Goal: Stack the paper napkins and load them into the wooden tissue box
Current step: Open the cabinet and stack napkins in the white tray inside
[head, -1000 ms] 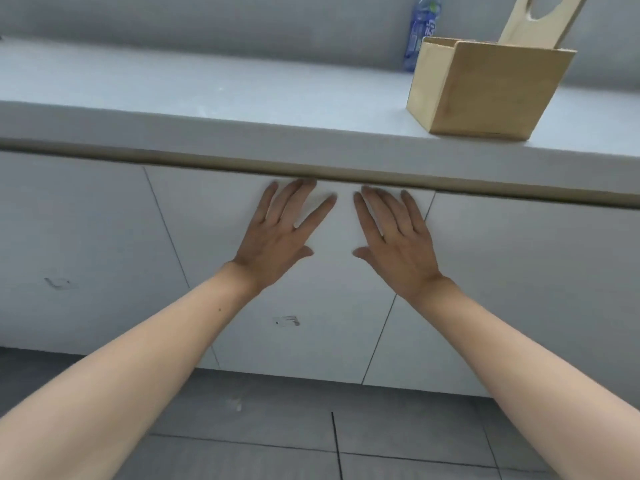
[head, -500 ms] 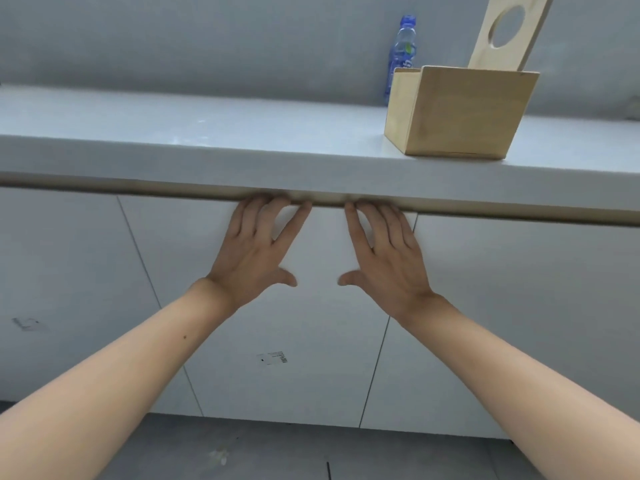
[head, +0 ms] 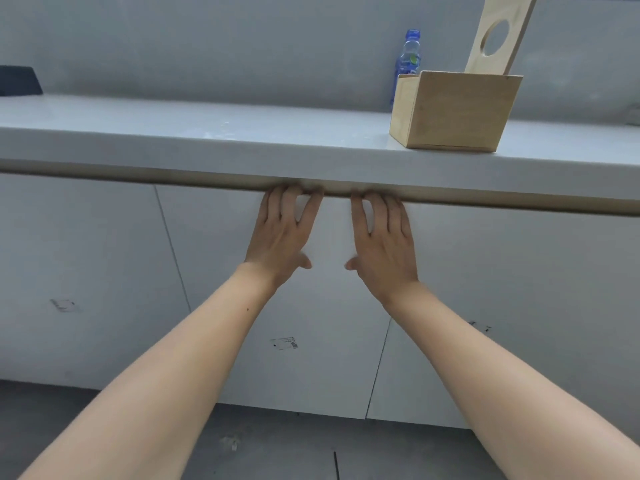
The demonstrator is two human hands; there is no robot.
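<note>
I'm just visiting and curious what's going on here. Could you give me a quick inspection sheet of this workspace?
Surface: grey countertop, mostly bare.
Job's things: wooden tissue box on the counter at right, its lid with a round hole raised; no napkins seen.
Clutter: blue water bottle behind the box.
Grips: left hand and right hand flat against the cabinet door, fingertips under the counter's edge, holding nothing.
Cables: nothing seen.
Surroundings: grey wall, white cabinets, tiled floor.

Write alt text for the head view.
Both bare hands, left hand and right hand, reach flat under the counter edge, fingers hidden beneath it. An open wooden tissue box sits above right; no napkins visible.
</note>
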